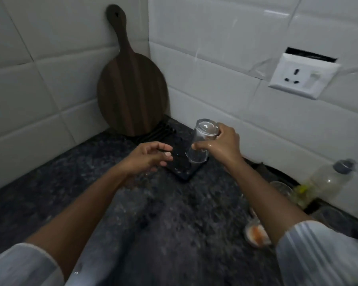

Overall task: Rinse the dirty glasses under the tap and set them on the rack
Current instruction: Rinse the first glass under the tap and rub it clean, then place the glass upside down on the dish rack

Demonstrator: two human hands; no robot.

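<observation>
My right hand (221, 146) grips a clear drinking glass (203, 139) turned upside down and tilted, its rim just above or touching the near right corner of a flat black rack (182, 168) on the dark stone counter. To the left of the glass, over the rack's near left side, my left hand (149, 156) hovers with curled, parted fingers and holds nothing. Another clear glass (281, 187) shows at the right by the sink edge, partly hidden by my right forearm.
A dark wooden paddle board (130, 89) leans in the tiled corner behind the rack. A wall socket (302, 77) sits on the right wall. A plastic bottle (322, 182) stands at the right edge, and a small dish with orange residue (256, 234) lies under my right forearm.
</observation>
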